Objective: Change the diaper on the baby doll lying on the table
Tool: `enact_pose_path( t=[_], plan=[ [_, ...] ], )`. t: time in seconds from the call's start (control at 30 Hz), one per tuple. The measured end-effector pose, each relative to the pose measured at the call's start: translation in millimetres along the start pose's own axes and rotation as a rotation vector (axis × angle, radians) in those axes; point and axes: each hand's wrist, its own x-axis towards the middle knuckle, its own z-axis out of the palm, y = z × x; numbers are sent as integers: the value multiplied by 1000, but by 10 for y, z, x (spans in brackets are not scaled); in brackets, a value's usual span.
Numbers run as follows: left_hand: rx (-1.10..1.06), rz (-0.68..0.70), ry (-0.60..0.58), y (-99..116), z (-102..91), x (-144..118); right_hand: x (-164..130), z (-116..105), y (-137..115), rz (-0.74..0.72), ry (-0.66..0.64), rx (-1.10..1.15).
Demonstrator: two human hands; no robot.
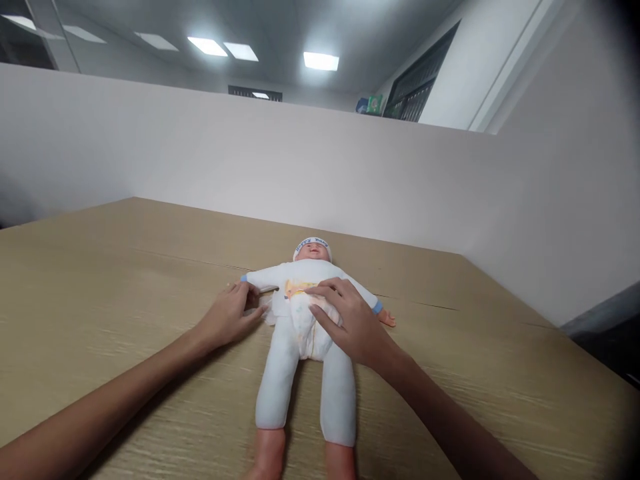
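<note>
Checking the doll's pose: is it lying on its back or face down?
On its back. The doll lies flat on the table, face up, with the right hand on its belly.

centre frame, the doll (300, 333) wears white with pale blue cuffs and a yellow-orange chest print; the table (125, 280) is light wood-grain, the wall (250, 160) white.

The only lettering in sight ran in blue along the white headband (312, 241) on the doll's (305, 313) head, too small and blurred to be read. Above the doll's belly a coloured print (295, 289) marked its white suit, but no words could be made out there.
</note>
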Motion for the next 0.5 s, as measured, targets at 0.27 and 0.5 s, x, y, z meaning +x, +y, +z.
enact_pose_path(
  t=[0.27, 0.5],
  plan=[
    [-203, -176, -135, -106, -63, 83, 642, 264, -52, 211, -164, -74],
    [-528, -195, -162, 141, -259, 323, 614, 262, -12, 240, -162, 19]
  ],
)
